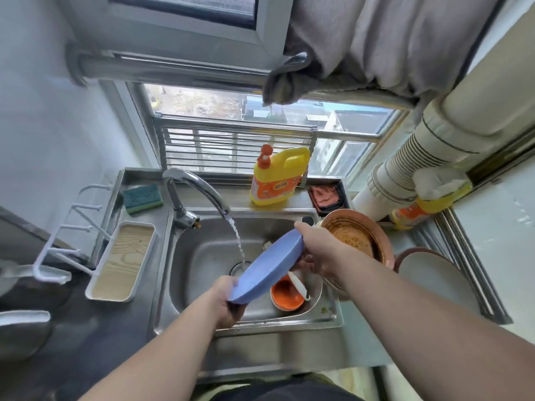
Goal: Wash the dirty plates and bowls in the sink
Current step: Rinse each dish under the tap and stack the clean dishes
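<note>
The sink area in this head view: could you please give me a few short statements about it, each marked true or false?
1. Both hands hold the blue plate. True: the left hand grips its near edge, the right hand its far edge.
2. The tap is off. False: water runs from its spout.
3. The green sponge is in the left hand. False: it lies on the ledge left of the tap.
4. An orange bowl sits in the sink. True.
5. The yellow detergent bottle lies on its side. False: it stands upright behind the sink.
</note>
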The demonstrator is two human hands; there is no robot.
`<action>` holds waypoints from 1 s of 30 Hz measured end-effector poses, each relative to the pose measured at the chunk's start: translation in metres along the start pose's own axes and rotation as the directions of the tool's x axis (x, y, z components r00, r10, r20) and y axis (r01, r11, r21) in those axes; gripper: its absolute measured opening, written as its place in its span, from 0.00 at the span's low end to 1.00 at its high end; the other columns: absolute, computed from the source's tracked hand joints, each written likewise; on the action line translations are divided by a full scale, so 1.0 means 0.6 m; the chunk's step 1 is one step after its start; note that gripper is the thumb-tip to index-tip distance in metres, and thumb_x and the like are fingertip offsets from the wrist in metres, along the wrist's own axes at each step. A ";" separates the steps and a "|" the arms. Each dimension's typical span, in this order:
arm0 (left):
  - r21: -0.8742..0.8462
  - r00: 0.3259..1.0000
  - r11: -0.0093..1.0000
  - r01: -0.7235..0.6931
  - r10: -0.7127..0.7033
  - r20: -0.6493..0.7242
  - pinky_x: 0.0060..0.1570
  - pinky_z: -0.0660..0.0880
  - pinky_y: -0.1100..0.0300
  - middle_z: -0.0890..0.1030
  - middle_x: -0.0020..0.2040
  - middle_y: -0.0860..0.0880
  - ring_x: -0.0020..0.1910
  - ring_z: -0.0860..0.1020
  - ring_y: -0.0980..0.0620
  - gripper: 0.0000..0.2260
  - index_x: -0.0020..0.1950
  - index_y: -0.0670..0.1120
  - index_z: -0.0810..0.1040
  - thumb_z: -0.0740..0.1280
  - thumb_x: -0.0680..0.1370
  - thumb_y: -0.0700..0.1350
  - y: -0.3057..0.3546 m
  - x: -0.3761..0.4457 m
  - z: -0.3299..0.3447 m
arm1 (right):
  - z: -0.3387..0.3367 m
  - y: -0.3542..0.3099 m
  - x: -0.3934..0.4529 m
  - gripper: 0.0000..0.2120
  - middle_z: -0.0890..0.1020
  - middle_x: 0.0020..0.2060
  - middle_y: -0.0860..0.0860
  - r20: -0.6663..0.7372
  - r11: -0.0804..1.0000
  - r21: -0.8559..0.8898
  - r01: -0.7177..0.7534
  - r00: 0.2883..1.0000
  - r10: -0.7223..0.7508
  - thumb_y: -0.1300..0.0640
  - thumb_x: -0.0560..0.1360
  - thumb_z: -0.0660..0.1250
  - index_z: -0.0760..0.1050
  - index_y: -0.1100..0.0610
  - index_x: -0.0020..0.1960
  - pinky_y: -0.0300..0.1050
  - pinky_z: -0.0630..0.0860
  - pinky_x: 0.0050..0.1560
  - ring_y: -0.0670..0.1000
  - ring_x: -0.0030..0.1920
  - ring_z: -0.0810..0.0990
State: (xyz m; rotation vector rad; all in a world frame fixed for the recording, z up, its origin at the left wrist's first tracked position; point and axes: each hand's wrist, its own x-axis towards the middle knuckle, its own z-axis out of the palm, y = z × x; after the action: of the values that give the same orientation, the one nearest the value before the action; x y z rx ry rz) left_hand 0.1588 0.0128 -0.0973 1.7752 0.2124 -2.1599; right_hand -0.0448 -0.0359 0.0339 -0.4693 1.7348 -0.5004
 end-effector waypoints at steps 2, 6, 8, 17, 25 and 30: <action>-0.108 0.989 0.983 -0.146 0.148 0.008 0.29 0.79 0.62 0.87 0.48 0.48 0.31 0.84 0.49 0.08 0.51 0.43 0.84 0.65 0.78 0.39 -0.010 -0.017 0.029 | -0.026 0.000 -0.004 0.16 0.83 0.44 0.57 0.027 0.998 -0.010 0.065 0.998 -0.065 0.50 0.84 0.66 0.78 0.60 0.64 0.47 0.82 0.31 0.54 0.35 0.83; -0.048 0.890 0.889 -0.455 0.454 -0.045 0.41 0.80 0.51 0.86 0.42 0.47 0.39 0.83 0.43 0.07 0.49 0.43 0.84 0.66 0.78 0.39 -0.029 -0.051 0.101 | -0.118 0.025 0.010 0.11 0.81 0.50 0.54 0.082 0.899 -0.311 0.310 0.951 -0.300 0.57 0.85 0.59 0.80 0.57 0.58 0.43 0.77 0.31 0.55 0.46 0.81; 0.060 0.819 0.823 -0.564 0.568 -0.086 0.39 0.77 0.52 0.85 0.43 0.47 0.39 0.80 0.44 0.04 0.46 0.46 0.84 0.69 0.76 0.41 -0.040 -0.061 0.137 | -0.178 0.041 0.018 0.15 0.83 0.51 0.51 0.069 0.750 -0.540 0.381 0.909 -0.412 0.53 0.86 0.55 0.80 0.53 0.56 0.45 0.73 0.39 0.55 0.52 0.80; 0.353 0.528 0.469 -0.809 0.845 0.085 0.50 0.75 0.55 0.85 0.50 0.56 0.50 0.81 0.56 0.13 0.57 0.55 0.83 0.59 0.86 0.56 -0.157 -0.076 0.391 | -0.455 0.162 0.043 0.12 0.81 0.43 0.55 -0.277 0.767 -0.542 0.343 0.789 -0.549 0.54 0.87 0.54 0.74 0.54 0.50 0.49 0.68 0.38 0.58 0.43 0.78; 0.740 0.698 0.307 -0.598 0.654 0.293 0.61 0.80 0.48 0.82 0.63 0.50 0.59 0.81 0.44 0.19 0.74 0.56 0.76 0.59 0.84 0.47 -0.269 0.001 0.582 | -0.658 0.312 0.066 0.13 0.79 0.47 0.58 -0.553 0.836 -0.549 -0.005 0.753 -0.358 0.51 0.87 0.51 0.73 0.53 0.54 0.53 0.68 0.49 0.61 0.47 0.74; 0.854 0.748 0.151 -0.497 0.573 0.334 0.62 0.78 0.52 0.77 0.68 0.41 0.63 0.79 0.41 0.22 0.75 0.45 0.75 0.60 0.81 0.36 -0.314 0.031 0.639 | -0.693 0.382 0.099 0.12 0.80 0.47 0.60 -0.600 0.886 -0.453 -0.097 0.769 -0.223 0.52 0.86 0.51 0.73 0.53 0.54 0.55 0.72 0.50 0.62 0.46 0.74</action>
State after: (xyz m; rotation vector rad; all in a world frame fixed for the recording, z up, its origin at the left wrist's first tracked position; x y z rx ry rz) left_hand -0.2639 0.0616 -0.0532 1.8798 -1.7462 -1.6287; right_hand -0.4738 0.1536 -0.0605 -0.7620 2.5403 -0.2985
